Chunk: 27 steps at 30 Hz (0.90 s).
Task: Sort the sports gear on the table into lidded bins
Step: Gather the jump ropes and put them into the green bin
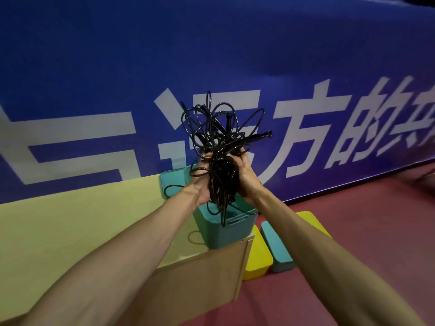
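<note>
Both hands, left (pixel 203 182) and right (pixel 247 177), clamped a tangled black jump rope (pixel 219 142) above an open teal bin (pixel 233 228) on the desk (pixel 70 222); behind, a blue banner (pixel 235 55) read "方的".

head camera looks forward-down, close over the table (pixel 70 231).

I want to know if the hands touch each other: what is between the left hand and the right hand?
In the head view, a tangled bundle of black jump ropes is pressed between the left hand and the right hand, above the open teal bin.
</note>
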Each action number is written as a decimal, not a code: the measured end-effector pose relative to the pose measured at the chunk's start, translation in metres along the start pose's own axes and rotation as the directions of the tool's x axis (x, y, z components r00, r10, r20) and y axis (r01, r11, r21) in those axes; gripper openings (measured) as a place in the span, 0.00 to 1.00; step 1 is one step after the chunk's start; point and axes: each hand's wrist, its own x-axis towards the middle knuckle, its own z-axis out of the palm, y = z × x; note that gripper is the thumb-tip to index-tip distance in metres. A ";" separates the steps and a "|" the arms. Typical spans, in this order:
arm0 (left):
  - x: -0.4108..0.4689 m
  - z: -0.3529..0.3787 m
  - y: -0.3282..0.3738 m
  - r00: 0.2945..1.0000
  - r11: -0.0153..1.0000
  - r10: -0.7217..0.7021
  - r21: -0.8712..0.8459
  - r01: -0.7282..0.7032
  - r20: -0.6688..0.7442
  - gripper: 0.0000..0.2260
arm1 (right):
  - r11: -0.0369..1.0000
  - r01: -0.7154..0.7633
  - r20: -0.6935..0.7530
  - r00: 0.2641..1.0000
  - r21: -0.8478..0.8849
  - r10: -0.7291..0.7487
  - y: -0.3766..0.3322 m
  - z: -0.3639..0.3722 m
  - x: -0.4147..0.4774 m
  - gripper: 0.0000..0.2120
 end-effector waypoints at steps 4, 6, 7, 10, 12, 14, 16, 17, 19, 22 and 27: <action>0.037 0.005 -0.015 0.998 0.998 -0.059 -0.037 0.059 0.002 0.15 | 0.999 -0.044 -0.029 0.999 -0.019 0.044 0.009 -0.024 0.021 0.27; 0.057 0.002 -0.023 0.994 0.994 -0.105 -0.030 0.104 -0.017 0.14 | 0.997 -0.073 -0.053 0.996 -0.016 0.073 0.019 -0.035 0.035 0.28; 0.068 -0.001 -0.029 0.988 0.989 -0.142 -0.036 0.140 -0.053 0.15 | 0.996 -0.087 -0.059 0.995 -0.021 0.086 0.025 -0.040 0.043 0.27; 0.105 -0.019 -0.046 0.959 0.963 -0.262 -0.099 0.251 -0.111 0.19 | 0.990 -0.139 -0.059 0.989 -0.034 0.136 0.045 -0.050 0.069 0.23; 0.120 -0.029 -0.049 0.924 0.927 -0.368 -0.126 0.354 -0.107 0.24 | 0.973 -0.221 -0.079 0.973 -0.059 0.217 0.058 -0.052 0.084 0.20; 0.138 -0.046 -0.057 0.890 0.907 -0.418 -0.132 0.399 -0.181 0.21 | 0.938 -0.338 -0.065 0.941 -0.082 0.333 0.074 -0.052 0.098 0.28; 0.176 -0.078 -0.082 0.851 0.879 -0.476 -0.130 0.458 -0.222 0.21 | 0.874 -0.467 -0.074 0.884 -0.132 0.461 0.090 -0.051 0.113 0.36; 0.195 -0.095 -0.096 0.822 0.858 -0.511 -0.097 0.504 -0.251 0.24 | 0.841 -0.511 -0.084 0.859 -0.178 0.504 0.095 -0.050 0.118 0.33; 0.194 -0.103 -0.096 0.780 0.823 -0.546 -0.026 0.567 -0.306 0.21 | 0.756 -0.606 -0.139 0.794 -0.246 0.592 0.108 -0.053 0.133 0.28; 0.178 -0.101 -0.088 0.749 0.805 -0.535 0.030 0.592 -0.391 0.16 | 0.660 -0.695 -0.188 0.716 -0.285 0.672 0.122 -0.063 0.148 0.32; 0.197 -0.104 -0.107 0.742 0.789 -0.486 0.134 0.600 -0.463 0.12 | 0.640 -0.698 -0.330 0.716 -0.321 0.615 0.136 -0.087 0.165 0.30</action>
